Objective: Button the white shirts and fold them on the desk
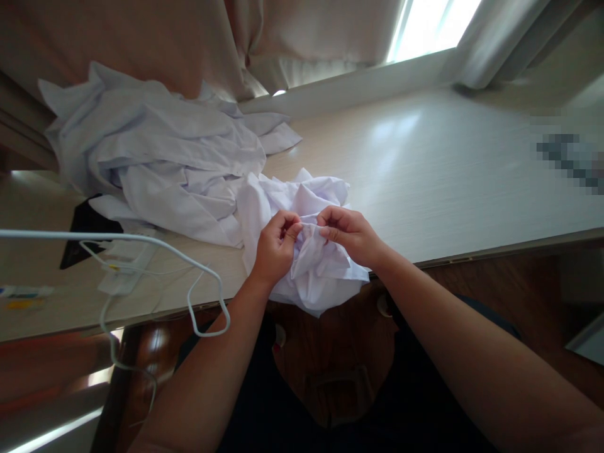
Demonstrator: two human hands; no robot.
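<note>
A crumpled white garment [316,283] lies at the table's front edge, part of it hanging over. My left hand [277,245] pinches a fold of its cloth between thumb and fingers. Close by on the right, my right hand [349,233] pinches the same strip of cloth, fingertips a short way from the left ones. What kind of garment it is, I cannot tell. Behind and to the left, a heap of white clothes [165,138] lies loosely piled, touching the garment in my hands.
A white cable [155,242] loops across the left foreground. Near it are a white power strip [125,264] and a dark flat object [85,229] partly under the heap. The pale table [448,170] stretches right. Curtains [311,31] hang behind it, beside a bright window [434,25].
</note>
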